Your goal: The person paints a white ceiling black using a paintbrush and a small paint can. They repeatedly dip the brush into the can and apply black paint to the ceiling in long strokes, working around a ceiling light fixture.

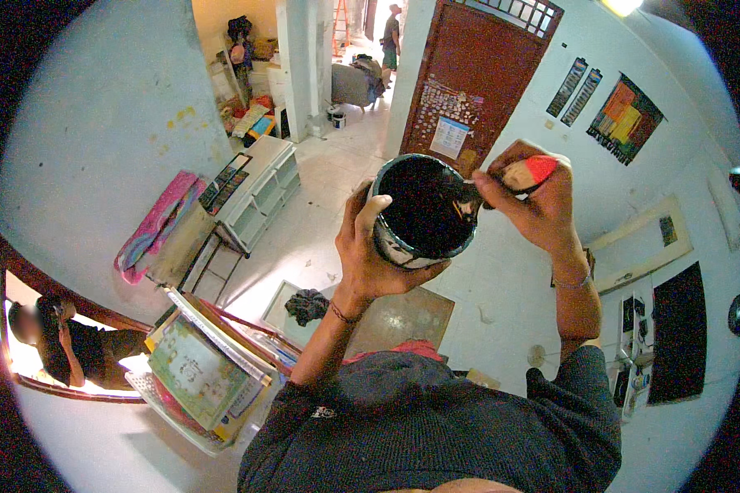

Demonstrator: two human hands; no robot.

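In the middle of the head view my left hand (360,251) is wrapped round a round paint can (403,258) from its left side and underneath. Dark, nearly black paint (419,201) shows inside, and dark smears mark the can's rim. At the can's right side, my right hand (547,209) grips a paintbrush (518,175) in closed fingers. Its handle is wood-coloured with a red end pointing away from the can. The brush's dark head is at the inner right edge of the can; where exactly the bristles touch is hard to make out.
A rack of books (201,370) stands at the lower left, near a person (78,341) in an opening. Beyond are a pale shelf unit (263,193), a brown door (477,66), a grey armchair (353,86) and another person (391,41). Dark cloth (307,306) lies low behind my left forearm.
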